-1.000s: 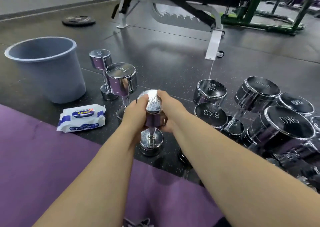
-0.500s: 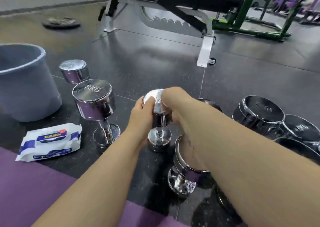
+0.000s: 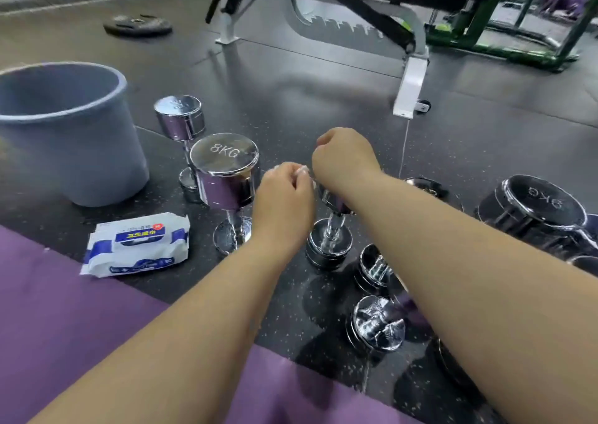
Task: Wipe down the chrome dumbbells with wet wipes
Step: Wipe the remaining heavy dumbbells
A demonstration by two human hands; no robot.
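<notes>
Fig.: wiping step on the small dumbbell (image 3: 328, 239), which stands upright on its base just in front of me. L hand (image 3: 284, 203) is curled, pinching a scrap of white wet wipe (image 3: 301, 168) at its fingertips. R hand (image 3: 344, 161) is fisted just above the top head; I can't tell whether it grips the wipe too. My read: wipe being regripped. Next move needs the cloth laid onto head, shaft & base, w/ one hand steadying. Surface: black speckled rubber floor (image 3: 323, 100), purple mat (image 3: 64, 326) nearest me. Left: 8KG dumbbell (image 3: 225, 171), wipe pack (image 3: 139, 245), grey bucket (image 3: 64, 132). Behind: bench (image 3: 356, 3).
</notes>
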